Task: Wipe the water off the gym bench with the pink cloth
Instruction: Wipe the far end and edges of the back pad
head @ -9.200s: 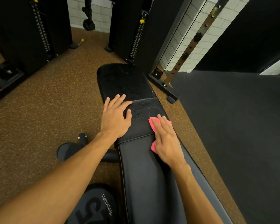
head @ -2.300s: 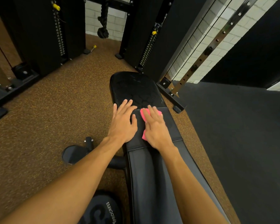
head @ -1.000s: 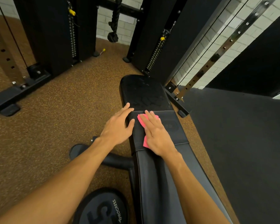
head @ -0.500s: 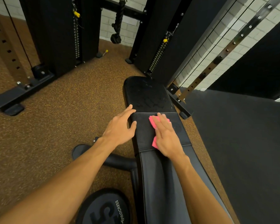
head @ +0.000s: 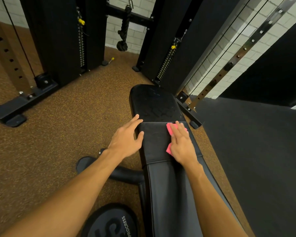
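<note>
Beside gym bench (head: pixel 169 194), weight plate (head: pixel 106 221): "PROGRESS"

So we've got the bench (head: pixel 169 194) running near to far down the middle. Our right hand (head: pixel 182 144) lies flat on the cloth (head: pixel 169 130) at the pad's right side, left hand (head: pixel 125 141) at its left edge. Weight plate (head: pixel 108 223) on the floor near-left, cable machine (head: pixel 61 40) far behind.

The only view, a wide-angle camera on the person's head, looked forward and steeply down from close above the near end of the gym bench (head: pixel 154 141), which ran from bottom centre to mid-frame, with the cable machine (head: pixel 61 40) standing farther off across the top.
</note>
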`<state>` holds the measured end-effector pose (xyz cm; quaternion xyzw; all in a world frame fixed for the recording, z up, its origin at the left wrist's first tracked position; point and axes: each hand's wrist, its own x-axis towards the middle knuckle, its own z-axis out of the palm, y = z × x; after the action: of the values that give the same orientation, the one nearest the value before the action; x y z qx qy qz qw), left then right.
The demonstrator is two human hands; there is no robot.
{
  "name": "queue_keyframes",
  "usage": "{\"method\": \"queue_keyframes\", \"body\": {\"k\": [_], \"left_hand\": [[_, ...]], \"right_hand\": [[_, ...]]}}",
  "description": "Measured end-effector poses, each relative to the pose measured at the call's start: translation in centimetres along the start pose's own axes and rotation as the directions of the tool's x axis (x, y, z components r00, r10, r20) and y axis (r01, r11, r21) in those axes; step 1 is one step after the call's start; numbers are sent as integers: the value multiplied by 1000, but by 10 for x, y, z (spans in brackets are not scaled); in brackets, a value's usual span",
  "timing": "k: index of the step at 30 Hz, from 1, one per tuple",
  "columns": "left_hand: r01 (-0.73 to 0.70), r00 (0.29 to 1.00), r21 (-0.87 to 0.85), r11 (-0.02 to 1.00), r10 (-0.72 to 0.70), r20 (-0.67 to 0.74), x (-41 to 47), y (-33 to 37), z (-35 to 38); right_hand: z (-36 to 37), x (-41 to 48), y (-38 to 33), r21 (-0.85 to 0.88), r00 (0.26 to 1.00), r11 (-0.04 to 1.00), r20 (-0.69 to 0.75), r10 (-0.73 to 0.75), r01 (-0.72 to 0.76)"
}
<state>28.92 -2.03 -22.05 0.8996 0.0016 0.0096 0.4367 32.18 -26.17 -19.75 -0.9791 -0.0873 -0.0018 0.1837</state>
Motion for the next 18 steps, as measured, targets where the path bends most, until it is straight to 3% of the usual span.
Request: {"method": "queue_keyframes", "body": {"k": [2, 4, 10, 13, 18], "left_hand": [[14, 1000, -30, 999, -13, 5, 2, 1, -3], [42, 999, -48, 998, -41, 15, 2, 0, -5], [85, 996, -96, 992, -82, 33, 4, 3, -9], [94, 995, -125, 988, -97, -17, -1, 0, -11], [66, 987, -133, 989, -84, -135, -14, 1, -7]], "right_hand": [[1, 14, -7, -39, 994, 994, -34, 102, -103], [9, 18, -25, -78, 994, 992, -45, 98, -102], [30, -5, -68, 14, 988, 988, 38, -152, 152], [24, -5, -73, 120, 974, 976, 115, -194, 180], [8, -32, -62, 229, 994, 974, -104, 29, -5]]}}
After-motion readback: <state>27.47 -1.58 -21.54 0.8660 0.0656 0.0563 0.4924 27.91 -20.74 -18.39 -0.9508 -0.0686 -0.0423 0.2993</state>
